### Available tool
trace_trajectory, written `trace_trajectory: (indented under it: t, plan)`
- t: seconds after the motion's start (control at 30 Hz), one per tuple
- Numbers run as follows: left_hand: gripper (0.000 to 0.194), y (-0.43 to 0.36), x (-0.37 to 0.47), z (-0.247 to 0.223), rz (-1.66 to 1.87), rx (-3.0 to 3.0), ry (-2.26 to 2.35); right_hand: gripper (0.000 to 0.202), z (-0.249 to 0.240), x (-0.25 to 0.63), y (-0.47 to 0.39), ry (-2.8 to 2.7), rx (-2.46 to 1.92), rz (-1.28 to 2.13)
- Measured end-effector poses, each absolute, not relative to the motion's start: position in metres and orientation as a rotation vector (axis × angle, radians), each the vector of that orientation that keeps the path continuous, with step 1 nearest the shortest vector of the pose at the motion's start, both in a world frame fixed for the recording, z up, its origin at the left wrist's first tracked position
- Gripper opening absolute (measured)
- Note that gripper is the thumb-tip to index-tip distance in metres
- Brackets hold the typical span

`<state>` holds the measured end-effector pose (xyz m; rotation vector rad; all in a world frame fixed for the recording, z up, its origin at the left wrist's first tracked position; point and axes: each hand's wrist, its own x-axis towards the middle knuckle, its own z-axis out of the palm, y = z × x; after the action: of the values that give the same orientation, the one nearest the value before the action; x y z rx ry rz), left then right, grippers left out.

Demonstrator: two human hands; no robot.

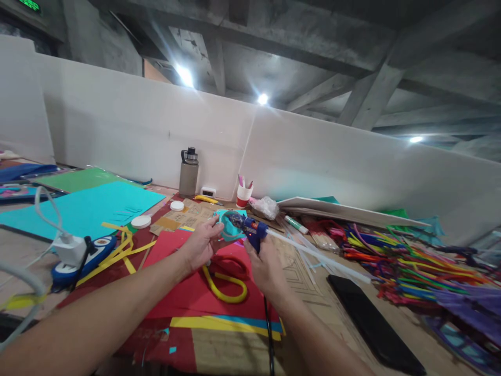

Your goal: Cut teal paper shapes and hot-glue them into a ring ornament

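Near the middle of the table my right hand is wrapped round the handle of a blue hot glue gun, with a long clear glue stick sticking out of its back. The gun's nozzle points left, over a round teal piece. My left hand pinches the left edge of that piece. Beneath both hands lie red sheets. A yellow pipe cleaner loop and a red loop rest on the red sheets. The black cord runs down from the gun.
A black phone lies at the right, beside many coloured pipe cleaners. Behind stand a grey bottle and a red and white cup. To the left are a blue power strip, yellow strips and a turquoise sheet.
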<state>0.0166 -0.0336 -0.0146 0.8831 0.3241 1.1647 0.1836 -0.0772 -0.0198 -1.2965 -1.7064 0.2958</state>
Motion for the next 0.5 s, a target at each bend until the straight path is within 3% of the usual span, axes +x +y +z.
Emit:
trace_trajectory:
  t: [0.3, 0.5]
  plan:
    - [0.036, -0.0344, 0.0209, -0.016, 1.242, 0.869, 0.364, 0.037, -0.0192, 0.1844, -0.0735, -1.628, -1.29, 0.265]
    - [0.02, -0.0349, 0.019, -0.0137, 1.213, 0.862, 0.363, 0.034, -0.0191, 0.1836, -0.0745, -1.658, -1.29, 0.309]
